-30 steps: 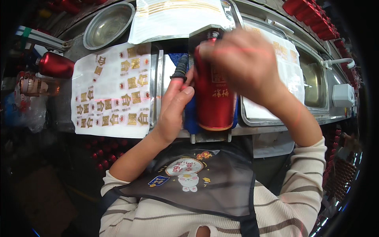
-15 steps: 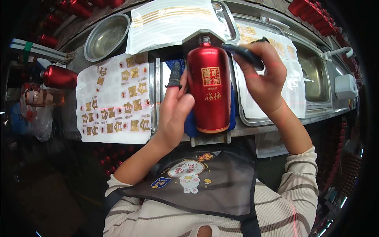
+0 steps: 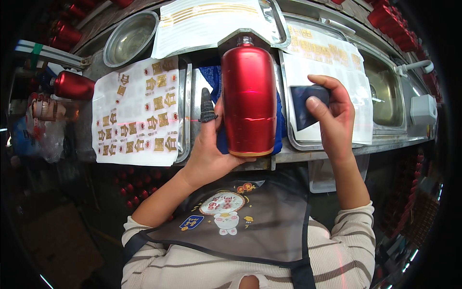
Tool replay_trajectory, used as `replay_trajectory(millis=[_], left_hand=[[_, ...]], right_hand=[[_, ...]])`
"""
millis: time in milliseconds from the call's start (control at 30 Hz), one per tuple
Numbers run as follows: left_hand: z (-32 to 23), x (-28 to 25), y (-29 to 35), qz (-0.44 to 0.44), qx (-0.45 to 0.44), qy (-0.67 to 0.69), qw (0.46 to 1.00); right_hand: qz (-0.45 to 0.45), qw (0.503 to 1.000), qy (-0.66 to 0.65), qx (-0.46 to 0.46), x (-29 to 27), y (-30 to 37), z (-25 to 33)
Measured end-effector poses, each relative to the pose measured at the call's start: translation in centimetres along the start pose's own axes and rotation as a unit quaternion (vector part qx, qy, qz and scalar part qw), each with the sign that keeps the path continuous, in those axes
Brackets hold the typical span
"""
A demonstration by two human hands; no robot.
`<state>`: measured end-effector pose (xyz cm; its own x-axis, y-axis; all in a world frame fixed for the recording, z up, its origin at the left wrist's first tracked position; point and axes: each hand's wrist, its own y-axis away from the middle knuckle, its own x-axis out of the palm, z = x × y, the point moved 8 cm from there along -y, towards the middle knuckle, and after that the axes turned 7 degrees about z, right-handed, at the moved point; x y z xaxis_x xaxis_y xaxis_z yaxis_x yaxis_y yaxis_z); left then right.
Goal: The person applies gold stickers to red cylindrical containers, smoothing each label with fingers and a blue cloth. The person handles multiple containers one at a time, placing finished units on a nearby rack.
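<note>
A shiny red bottle (image 3: pixel 249 101) points away from me at the middle of the worktop, neck at the far end and a plain side facing up. Its body lies over a blue cloth (image 3: pixel 210 77). My left hand (image 3: pixel 208 154) grips it from the left near the base, the fingers partly hidden underneath; a dark finger cot (image 3: pixel 207 107) covers one raised finger. Right of the bottle and apart from it, my right hand (image 3: pixel 337 115) is closed on a dark blue, flat scraper-like piece (image 3: pixel 304 107), pinched under the thumb.
Left lies a white sheet of gold decals (image 3: pixel 134 111) on a metal tray; another decal sheet (image 3: pixel 356 108) is at right. A gold-striped sheet (image 3: pixel 202 29) and metal bowl (image 3: pixel 131 41) stand behind. A sink (image 3: pixel 390 91) is far right, another red bottle (image 3: pixel 72 85) far left.
The bottle has been turned, so its gold-printed face no longer shows. My left hand has moved under its base. My right hand has come down nearer me, with the blue piece now broadside.
</note>
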<state>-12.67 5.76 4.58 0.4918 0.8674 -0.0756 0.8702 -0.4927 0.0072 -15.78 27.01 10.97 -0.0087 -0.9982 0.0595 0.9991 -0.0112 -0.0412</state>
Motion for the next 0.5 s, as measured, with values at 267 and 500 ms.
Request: replay_trajectory(millis=[267,500], left_hand=[[-5.0,1.8,0.0,-0.076,0.171,-0.397,0.899],[-2.5,0.6,1.2,-0.091,0.233,-0.321,0.914]], right_hand=[[0.093,0.981,0.103,0.137,1.4,1.0,-5.1],[0.081,0.99,0.097,0.058,3.6,2.2,-5.7]])
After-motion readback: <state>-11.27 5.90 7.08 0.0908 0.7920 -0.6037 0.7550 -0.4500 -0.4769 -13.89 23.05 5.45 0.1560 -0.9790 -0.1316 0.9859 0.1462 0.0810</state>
